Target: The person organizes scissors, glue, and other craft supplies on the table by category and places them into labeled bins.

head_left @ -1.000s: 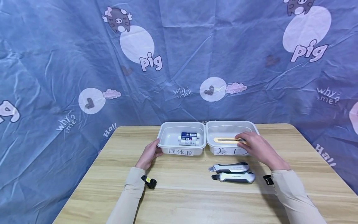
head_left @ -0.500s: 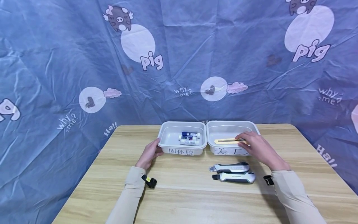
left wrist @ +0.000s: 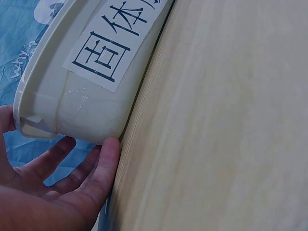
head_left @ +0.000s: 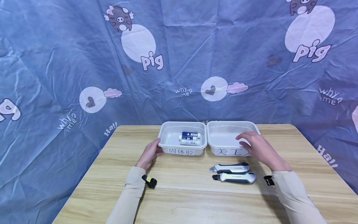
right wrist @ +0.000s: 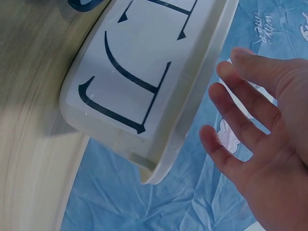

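Note:
My left hand [head_left: 149, 153] holds the front left corner of the left white plastic box [head_left: 167, 146]. In the left wrist view one digit is at the rim and other fingertips [left wrist: 111, 147] touch the lower wall. Several glue sticks [head_left: 190, 142] lie inside this box. My right hand [head_left: 255, 145] hovers over the near right side of the right white box [head_left: 211, 146], fingers spread and holding nothing. The yellow utility knife is hidden from view. Two grey-and-black utility knives, one [head_left: 232, 167] behind the other [head_left: 236, 178], lie in front of the right box.
Both boxes stand side by side at the back of the wooden table [head_left: 184, 199], each with a paper label with Chinese characters on its front. Close behind the table hangs a blue patterned cloth [head_left: 179, 62].
My right fingers have let go of the yellow utility knife, which has dropped out of sight behind the right box's front wall. My left hand has stayed at its box corner.

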The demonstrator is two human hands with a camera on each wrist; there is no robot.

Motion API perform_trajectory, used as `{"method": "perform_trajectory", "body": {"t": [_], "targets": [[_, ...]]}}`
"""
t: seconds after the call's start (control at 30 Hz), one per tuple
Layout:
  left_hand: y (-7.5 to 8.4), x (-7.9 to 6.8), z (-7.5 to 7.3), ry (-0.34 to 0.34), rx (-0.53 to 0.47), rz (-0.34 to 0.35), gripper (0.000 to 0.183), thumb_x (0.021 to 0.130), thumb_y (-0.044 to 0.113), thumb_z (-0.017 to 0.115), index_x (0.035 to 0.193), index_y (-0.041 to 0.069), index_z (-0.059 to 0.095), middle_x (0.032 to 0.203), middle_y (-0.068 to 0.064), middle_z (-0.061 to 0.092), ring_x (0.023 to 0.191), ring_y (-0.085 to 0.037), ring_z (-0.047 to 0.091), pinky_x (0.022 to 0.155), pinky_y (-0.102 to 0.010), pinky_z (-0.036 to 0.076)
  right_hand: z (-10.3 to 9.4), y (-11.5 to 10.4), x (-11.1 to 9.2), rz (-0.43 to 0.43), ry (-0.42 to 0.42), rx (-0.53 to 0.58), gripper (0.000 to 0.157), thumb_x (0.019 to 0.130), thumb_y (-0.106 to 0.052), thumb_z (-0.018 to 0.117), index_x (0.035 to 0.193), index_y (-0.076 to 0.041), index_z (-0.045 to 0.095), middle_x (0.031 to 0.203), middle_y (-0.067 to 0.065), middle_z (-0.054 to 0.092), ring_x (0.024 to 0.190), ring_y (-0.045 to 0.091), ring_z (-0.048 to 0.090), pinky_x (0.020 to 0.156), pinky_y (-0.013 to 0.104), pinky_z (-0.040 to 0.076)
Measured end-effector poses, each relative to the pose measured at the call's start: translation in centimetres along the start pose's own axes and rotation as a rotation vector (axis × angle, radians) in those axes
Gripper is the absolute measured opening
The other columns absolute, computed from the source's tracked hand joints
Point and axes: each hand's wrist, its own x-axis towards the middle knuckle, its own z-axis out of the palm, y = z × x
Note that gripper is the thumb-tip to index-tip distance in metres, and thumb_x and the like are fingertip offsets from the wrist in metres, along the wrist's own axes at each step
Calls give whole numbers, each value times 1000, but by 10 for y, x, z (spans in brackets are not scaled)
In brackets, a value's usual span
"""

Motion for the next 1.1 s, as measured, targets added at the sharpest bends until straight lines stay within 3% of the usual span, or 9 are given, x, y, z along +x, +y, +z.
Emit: {"method": "perform_trajectory", "body": {"t": [0.1, 0.43, 0.53, 0.77, 1.1], "targets": [[10, -9, 2, -9, 1, -2, 54, 111, 32, 41, 145, -8, 49, 124, -22, 63, 105, -25, 64, 107, -52, 50, -1, -2, 0, 6, -4, 1, 23, 83, 6, 79, 103, -4, 75, 99, 9, 74, 94, 31, 70, 82, 52, 58], [11, -12, 2, -2, 11, -5, 54, 110, 33, 42, 144, -9, 50, 122, -21, 65, 104, -24, 64, 107, -51, 51, -7, -8, 0, 3, -20, -3, 21, 84, 0, 80, 103, -6, 76, 100, 8, 74, 94, 31, 71, 82, 52, 58], [7, -9, 2, 6, 12, -1, 53, 110, 32, 43, 143, -9, 50, 120, -21, 65, 102, -23, 64, 105, -51, 52, -10, -12, 0, -6, -37, -5, 22, 83, -1, 81, 104, -6, 75, 100, 8, 74, 94, 31, 70, 82, 52, 58], [-18, 15, -3, 34, 6, -10, 55, 110, 36, 43, 142, -6, 52, 119, -18, 66, 98, -18, 64, 101, -48, 55, -12, -23, -9, -55, -64, -38, 24, 80, -3, 84, 102, -7, 76, 100, 7, 74, 95, 29, 70, 80, 51, 59], [-22, 19, -3, 36, 1, -1, 58, 109, 42, 45, 144, -4, 52, 121, -17, 65, 102, -21, 65, 101, -48, 56, -10, -34, -23, -61, -195, -30, 30, 78, -10, 87, 106, -10, 76, 103, 1, 74, 96, 25, 71, 81, 48, 60]]}}
